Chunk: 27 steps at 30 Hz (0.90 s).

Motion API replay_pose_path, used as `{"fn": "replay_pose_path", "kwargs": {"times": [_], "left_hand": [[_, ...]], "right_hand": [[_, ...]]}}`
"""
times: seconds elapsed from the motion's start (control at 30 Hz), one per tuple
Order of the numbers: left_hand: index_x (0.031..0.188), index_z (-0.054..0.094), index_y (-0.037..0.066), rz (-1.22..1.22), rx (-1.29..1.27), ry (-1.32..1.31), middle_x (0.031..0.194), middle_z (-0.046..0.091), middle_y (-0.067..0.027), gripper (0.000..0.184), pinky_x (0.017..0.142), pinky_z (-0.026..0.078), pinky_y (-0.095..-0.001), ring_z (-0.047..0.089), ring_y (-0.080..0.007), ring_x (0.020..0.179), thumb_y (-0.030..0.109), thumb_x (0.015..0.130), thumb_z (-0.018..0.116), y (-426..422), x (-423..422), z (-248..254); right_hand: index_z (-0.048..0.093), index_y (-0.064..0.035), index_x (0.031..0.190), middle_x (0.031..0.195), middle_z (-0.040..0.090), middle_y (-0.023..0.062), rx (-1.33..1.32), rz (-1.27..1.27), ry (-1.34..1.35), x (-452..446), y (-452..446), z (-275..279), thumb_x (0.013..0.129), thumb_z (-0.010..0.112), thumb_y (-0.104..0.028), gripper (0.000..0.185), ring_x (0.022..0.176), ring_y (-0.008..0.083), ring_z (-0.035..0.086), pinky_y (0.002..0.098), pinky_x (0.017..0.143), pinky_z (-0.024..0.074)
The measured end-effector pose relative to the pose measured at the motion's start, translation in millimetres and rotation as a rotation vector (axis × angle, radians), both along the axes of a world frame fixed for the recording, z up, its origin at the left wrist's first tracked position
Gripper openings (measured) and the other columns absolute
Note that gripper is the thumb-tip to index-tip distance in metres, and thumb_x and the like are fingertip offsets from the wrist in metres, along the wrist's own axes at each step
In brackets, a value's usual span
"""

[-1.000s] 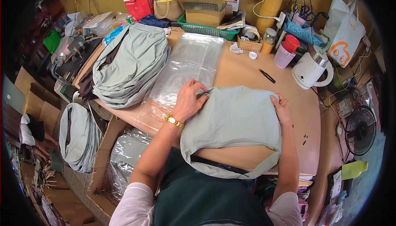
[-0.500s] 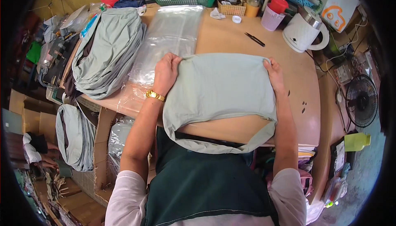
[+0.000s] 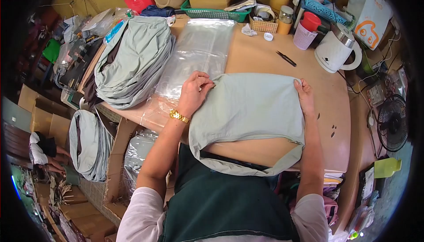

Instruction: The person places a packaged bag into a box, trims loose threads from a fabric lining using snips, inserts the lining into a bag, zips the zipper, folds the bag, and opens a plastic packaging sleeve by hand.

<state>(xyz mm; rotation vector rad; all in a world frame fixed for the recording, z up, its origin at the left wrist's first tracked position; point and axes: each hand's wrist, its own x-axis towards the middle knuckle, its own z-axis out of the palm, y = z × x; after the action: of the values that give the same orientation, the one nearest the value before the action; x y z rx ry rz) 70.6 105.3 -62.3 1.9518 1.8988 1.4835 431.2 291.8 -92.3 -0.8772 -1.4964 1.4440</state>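
Observation:
A pale grey-green cloth shoulder bag (image 3: pixel 249 109) lies flat on the table in front of me, its wide strap (image 3: pixel 234 168) looping toward my apron. A small zip pull shows near its lower right side. At the upper left corner, my left hand (image 3: pixel 197 91) pinches the fabric between thumb and fingers; a gold watch is on that wrist. My right hand (image 3: pixel 304 95) grips the upper right corner, thumb on top and fingers partly hidden. Left of the bag are clear plastic bags (image 3: pixel 198 43) and a heap of similar grey-green bags (image 3: pixel 134 60).
Thread snips (image 3: pixel 286 58) lie beyond the bag, near a white kettle (image 3: pixel 336 49) and a pink cup (image 3: pixel 304 38). A green basket (image 3: pixel 214 14) stands at the back. More folded bags (image 3: pixel 90 147) sit lower left by a cardboard box (image 3: pixel 115 158). Another person (image 3: pixel 44 151) is at far left.
The whole view has shifted, so everything appears farther right and lower. My left fingers have changed from a closed fist to a pinch at the corner. The right hand keeps its hold.

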Motion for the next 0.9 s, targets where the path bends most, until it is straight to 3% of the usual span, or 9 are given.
{"fn": "replay_pose_path", "kwargs": {"times": [0.2, 0.27, 0.47, 0.6, 0.7, 0.77, 0.9], "left_hand": [[0.085, 0.069, -0.002, 0.020, -0.034, 0.009, 0.106, 0.065, -0.0118, 0.011, 0.065, 0.055, -0.0358, 0.068, -0.0251, 0.073, 0.004, 0.079, 0.075, -2, 5, 5], [0.087, 0.070, -0.003, 0.088, -0.058, 0.174, 0.110, 0.065, -0.0133, 0.012, 0.067, 0.057, -0.0308, 0.070, -0.0222, 0.074, 0.005, 0.081, 0.075, -2, 4, 4], [0.084, 0.069, -0.006, 0.011, -0.140, -0.004, 0.121, 0.060, -0.0165, 0.010, 0.068, 0.056, -0.0339, 0.069, -0.0234, 0.072, 0.003, 0.082, 0.073, -5, 8, 7], [0.085, 0.066, -0.005, 0.008, -0.178, 0.044, 0.120, 0.059, -0.0160, 0.009, 0.069, 0.055, -0.0332, 0.067, -0.0236, 0.069, 0.002, 0.082, 0.071, -2, 5, -3], [0.087, 0.063, -0.003, -0.001, -0.092, -0.017, 0.115, 0.059, -0.0141, 0.007, 0.071, 0.054, -0.0317, 0.064, -0.0239, 0.079, 0.001, 0.085, 0.068, 1, -1, -3], [0.088, 0.061, -0.002, 0.083, 0.135, -0.183, 0.111, 0.059, -0.0122, 0.005, 0.075, 0.051, -0.0306, 0.060, -0.0228, 0.090, 0.002, 0.088, 0.065, 2, -20, 11], [0.092, 0.062, 0.002, 0.298, 0.162, -0.073, 0.103, 0.057, -0.0158, 0.006, 0.077, 0.051, -0.0372, 0.058, -0.0277, 0.099, 0.001, 0.086, 0.065, -3, -6, 45]], "right_hand": [[0.058, -0.0097, 0.085, 0.077, 0.060, -0.0060, 0.032, -0.029, -0.034, -1, -3, 3, 0.099, 0.062, -0.027, 0.023, 0.069, 0.0021, 0.048, 0.0203, 0.064, 0.0414], [0.057, -0.0099, 0.084, 0.077, 0.060, -0.0056, 0.012, -0.024, -0.006, -2, -5, 6, 0.099, 0.062, -0.027, 0.023, 0.069, 0.0022, 0.048, 0.0202, 0.064, 0.0416], [0.057, -0.0101, 0.084, 0.077, 0.061, -0.0051, 0.030, -0.006, -0.016, -1, 0, 3, 0.098, 0.063, -0.027, 0.023, 0.069, 0.0022, 0.050, 0.0204, 0.064, 0.0422], [0.057, -0.0104, 0.083, 0.076, 0.060, -0.0055, 0.007, -0.034, -0.003, -4, -5, 5, 0.098, 0.064, -0.027, 0.024, 0.068, 0.0020, 0.048, 0.0204, 0.064, 0.0418], [0.058, -0.0086, 0.085, 0.078, 0.061, -0.0053, 0.013, -0.031, 0.005, -1, -2, 3, 0.099, 0.063, -0.025, 0.022, 0.070, 0.0027, 0.049, 0.0205, 0.065, 0.0418], [0.059, -0.0060, 0.089, 0.080, 0.061, -0.0055, 0.162, -0.054, -0.155, -2, -1, 1, 0.099, 0.061, -0.021, 0.018, 0.073, 0.0028, 0.049, 0.0195, 0.068, 0.0412], [0.060, -0.0017, 0.098, 0.090, 0.064, -0.0006, 0.098, -0.047, -0.231, -1, 7, -2, 0.099, 0.059, -0.018, 0.017, 0.082, 0.0078, 0.056, 0.0237, 0.076, 0.0453]]}}
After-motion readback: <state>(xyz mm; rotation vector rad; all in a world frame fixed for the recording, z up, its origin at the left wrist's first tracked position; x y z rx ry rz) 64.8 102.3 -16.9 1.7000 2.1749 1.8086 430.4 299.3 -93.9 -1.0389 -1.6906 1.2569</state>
